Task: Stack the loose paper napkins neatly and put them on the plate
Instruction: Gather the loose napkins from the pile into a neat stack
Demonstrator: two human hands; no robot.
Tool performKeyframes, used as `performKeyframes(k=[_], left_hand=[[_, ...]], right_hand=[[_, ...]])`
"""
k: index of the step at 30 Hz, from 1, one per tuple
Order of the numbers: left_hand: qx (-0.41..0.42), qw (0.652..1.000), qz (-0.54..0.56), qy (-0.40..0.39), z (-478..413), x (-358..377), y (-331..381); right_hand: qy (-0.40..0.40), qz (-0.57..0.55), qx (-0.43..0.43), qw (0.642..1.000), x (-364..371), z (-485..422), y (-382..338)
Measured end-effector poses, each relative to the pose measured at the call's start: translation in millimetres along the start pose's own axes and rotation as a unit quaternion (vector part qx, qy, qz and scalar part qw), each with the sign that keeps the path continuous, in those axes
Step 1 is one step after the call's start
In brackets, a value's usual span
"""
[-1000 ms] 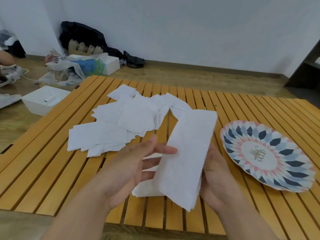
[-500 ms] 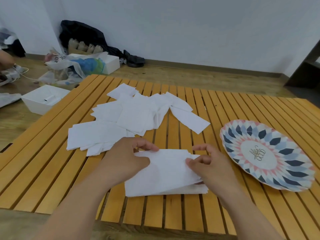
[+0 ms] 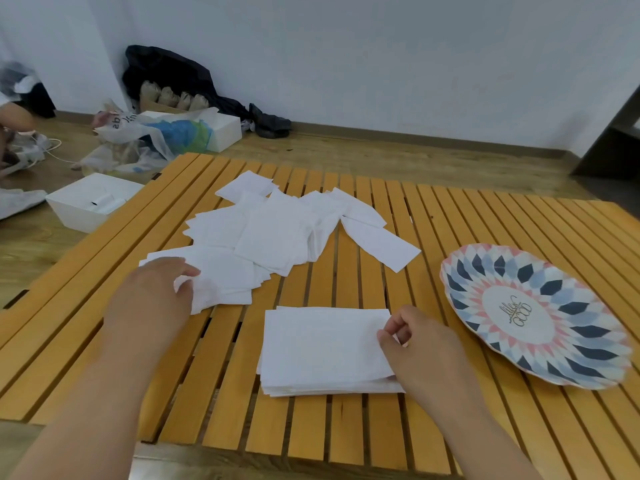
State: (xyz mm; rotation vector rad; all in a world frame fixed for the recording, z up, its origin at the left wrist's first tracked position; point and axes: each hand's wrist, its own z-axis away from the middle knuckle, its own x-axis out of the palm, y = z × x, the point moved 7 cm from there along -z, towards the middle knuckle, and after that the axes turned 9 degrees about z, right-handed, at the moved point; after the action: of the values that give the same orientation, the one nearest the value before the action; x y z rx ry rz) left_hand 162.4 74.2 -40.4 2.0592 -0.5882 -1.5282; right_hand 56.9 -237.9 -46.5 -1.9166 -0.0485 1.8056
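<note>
- Loose napkins [image 3: 263, 237]: we log an overlapping scatter at the centre of the slatted surface [image 3: 450, 209]. They look thin, limp and very light, so they should crease or slide easily.
- Neat stack [image 3: 322, 348]: lower centre, lying flat with squared edges, near the plate but not on it.
- Plate [image 3: 460, 271]: right of frame, patterned, with no napkins on it.
- Left hand [image 3: 156, 292]: on the scatter's lower-left sheets, fingers curled into one sheet's edge.
- Right hand [image 3: 415, 344]: pinching the stack's right edge.
- Handling: we judge that the stack is best lifted by both short ends, fingers beneath and thumbs on top.
</note>
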Motion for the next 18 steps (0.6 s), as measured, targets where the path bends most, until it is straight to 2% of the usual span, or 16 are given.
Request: performKeyframes(k=[5, 13, 18], left_hand=[[0.009, 0.997, -0.041, -0.070, 6.1, 22.9, -8.1], [0.061, 0.996, -0.071, -0.006, 8.4, 20.5, 2.0], [0.066, 0.993, -0.074, 0.057, 5.2, 11.9, 1.4]], right_hand=[[0.009, 0.036, -0.007, 0.999, 0.2, 0.6, 1.2], [0.011, 0.024, -0.011, 1.000, 0.4, 0.0, 1.3], [0.012, 0.024, -0.013, 1.000, 0.8, -1.9, 1.5]])
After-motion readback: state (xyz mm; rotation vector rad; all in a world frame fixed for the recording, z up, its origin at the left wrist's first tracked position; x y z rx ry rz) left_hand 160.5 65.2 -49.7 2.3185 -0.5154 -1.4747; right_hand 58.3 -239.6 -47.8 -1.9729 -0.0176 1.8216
